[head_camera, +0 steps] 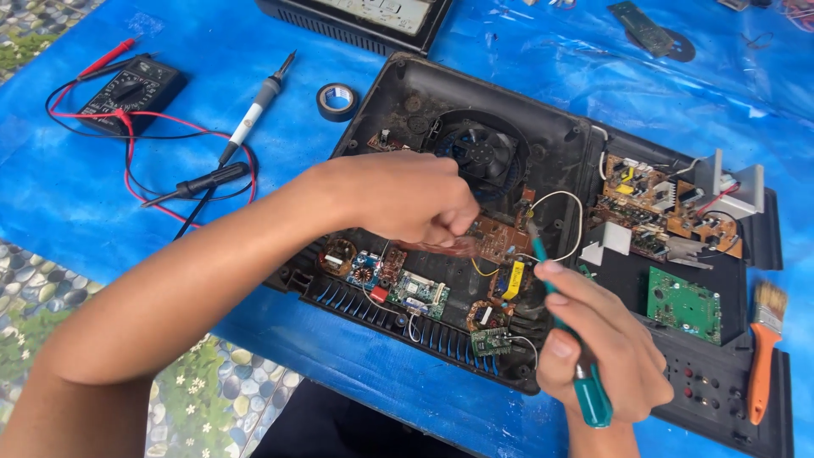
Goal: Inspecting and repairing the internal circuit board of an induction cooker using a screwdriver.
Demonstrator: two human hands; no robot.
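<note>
1. The casing (543,136) is matt black plastic, dusty and rough.
2. Beside the casing, the screwdriver (591,397) has a glossy green plastic handle.
3. Under the casing, the sheet (76,195) is shiny blue plastic.

multimeter (131,89): black, far left, red and black leads looped around it
soldering iron (254,110): beside the meter
tape roll (337,101): black, on blue counter (68,195)
brush (766,348): orange handle, far right
</note>
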